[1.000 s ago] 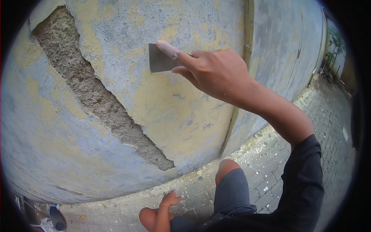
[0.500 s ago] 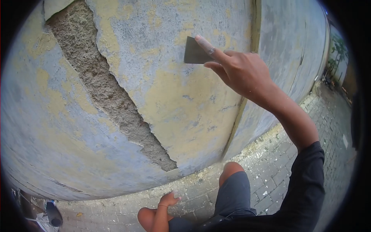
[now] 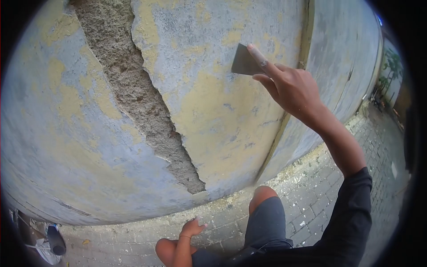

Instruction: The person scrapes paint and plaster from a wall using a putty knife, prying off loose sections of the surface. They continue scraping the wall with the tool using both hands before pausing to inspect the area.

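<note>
Head: scraper (image 3: 244, 61) apparently against wall (image 3: 213, 115).

Scraper (image 3: 244, 61): handle hidden within right hand (image 3: 297, 91). 
Left hand (image 3: 192, 228): small, finger positions indistinct; forearm cut off by bottom edge. 
Rough exposed strip (image 3: 133, 84): upper end cropped by top edge. 
Dark object (image 3: 55, 242), lower left: blurred, identity unclear. 
Plant (image 3: 391, 66): leaves blurred.

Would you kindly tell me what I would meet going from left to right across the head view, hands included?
Dark object near the foot of the wall → left hand → flat scraper → right hand → green plant.
</note>
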`<state>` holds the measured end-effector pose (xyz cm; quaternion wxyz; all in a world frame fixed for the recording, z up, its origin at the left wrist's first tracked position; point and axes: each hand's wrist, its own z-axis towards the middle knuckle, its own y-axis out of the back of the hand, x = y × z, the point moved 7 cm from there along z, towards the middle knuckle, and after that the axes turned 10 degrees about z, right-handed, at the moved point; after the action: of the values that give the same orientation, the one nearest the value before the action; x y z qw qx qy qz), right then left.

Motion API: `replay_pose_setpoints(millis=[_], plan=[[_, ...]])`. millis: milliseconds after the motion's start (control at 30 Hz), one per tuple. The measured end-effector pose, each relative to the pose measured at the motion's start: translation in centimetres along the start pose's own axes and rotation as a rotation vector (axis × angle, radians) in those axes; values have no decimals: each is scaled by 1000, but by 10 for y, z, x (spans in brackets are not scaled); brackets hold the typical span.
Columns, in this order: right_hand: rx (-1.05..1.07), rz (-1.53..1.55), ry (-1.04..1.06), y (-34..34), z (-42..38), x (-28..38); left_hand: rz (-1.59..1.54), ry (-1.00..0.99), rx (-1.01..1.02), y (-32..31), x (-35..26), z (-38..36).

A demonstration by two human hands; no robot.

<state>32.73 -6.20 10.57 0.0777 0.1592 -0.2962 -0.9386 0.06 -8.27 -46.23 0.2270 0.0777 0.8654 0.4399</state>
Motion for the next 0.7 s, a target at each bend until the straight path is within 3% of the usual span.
replay_pose_setpoints(millis=[133,467,600,700], plan=[[142,-7,5,-2,22,49,5,-32,6,-6,-8,4],[102,-89,38,-12,-35,-13,-32,-62,-34,12,-15,-2],[170,10,98,-30,-11,62,-57,-77,-56,5,-13,10],[175,24,117,-34,-15,72,-34,-57,-22,-3,-5,16]])
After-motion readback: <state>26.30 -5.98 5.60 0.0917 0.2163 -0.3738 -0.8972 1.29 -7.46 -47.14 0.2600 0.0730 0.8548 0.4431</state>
